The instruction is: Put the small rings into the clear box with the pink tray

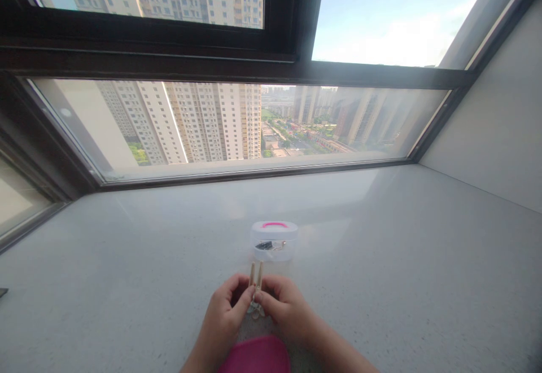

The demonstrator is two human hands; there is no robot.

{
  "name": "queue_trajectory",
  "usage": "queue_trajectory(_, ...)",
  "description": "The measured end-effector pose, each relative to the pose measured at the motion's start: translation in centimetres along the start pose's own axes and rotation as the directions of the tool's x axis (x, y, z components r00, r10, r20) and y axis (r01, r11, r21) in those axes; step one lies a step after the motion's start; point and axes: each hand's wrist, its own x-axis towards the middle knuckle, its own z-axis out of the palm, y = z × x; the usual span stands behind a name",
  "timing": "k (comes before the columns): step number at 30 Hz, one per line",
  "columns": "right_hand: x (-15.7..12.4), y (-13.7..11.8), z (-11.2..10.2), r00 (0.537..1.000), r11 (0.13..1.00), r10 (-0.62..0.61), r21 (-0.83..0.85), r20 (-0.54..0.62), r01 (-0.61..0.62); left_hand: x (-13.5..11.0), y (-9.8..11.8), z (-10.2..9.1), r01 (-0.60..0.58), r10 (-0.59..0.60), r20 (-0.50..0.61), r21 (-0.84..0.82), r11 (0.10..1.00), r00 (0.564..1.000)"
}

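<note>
My left hand and my right hand meet low in the middle of the head view. Both are closed in a pinch between thumb and fingers. Two slim, pale prongs, which look like hair clips, point up between them side by side, one nearest each hand. Small, clear, petal-like shapes show below the thumbs; my fingers hide how they join the prongs. Just beyond my fingertips stands a clear oval box with a white lid and pink handle. Dark and metallic small items lie in it.
A smooth pink item lies below my wrists at the bottom edge, partly cut off. The pale speckled sill runs to a dark window frame, with tall buildings outside. A small dark object shows at the left edge.
</note>
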Motion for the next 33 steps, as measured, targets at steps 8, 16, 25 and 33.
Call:
queue_trajectory(8,-0.16,-0.57,0.01,1.0,0.999,0.028,-0.02,-0.006,-0.028,-0.06,-0.11,0.02,0.002,-0.002,-0.004,-0.002,1.0,1.0)
queue_trajectory(16,-0.09,-0.31,0.01,1.0,1.0,0.023,-0.019,-0.009,-0.023,0.14,0.27,0.04,0.006,-0.006,0.004,-0.003,1.0,1.0)
queue_trajectory(25,-0.1,-0.21,-0.03,1.0,1.0,0.01,-0.013,-0.002,-0.01,-0.05,0.16,0.06,0.008,-0.008,-0.002,0.002,1.0,1.0)
queue_trajectory(33,-0.08,-0.23,-0.05,1.0,1.0,0.014,-0.001,-0.001,-0.014,0.07,0.23,0.03,-0.011,0.011,0.008,0.011,1.0,1.0)
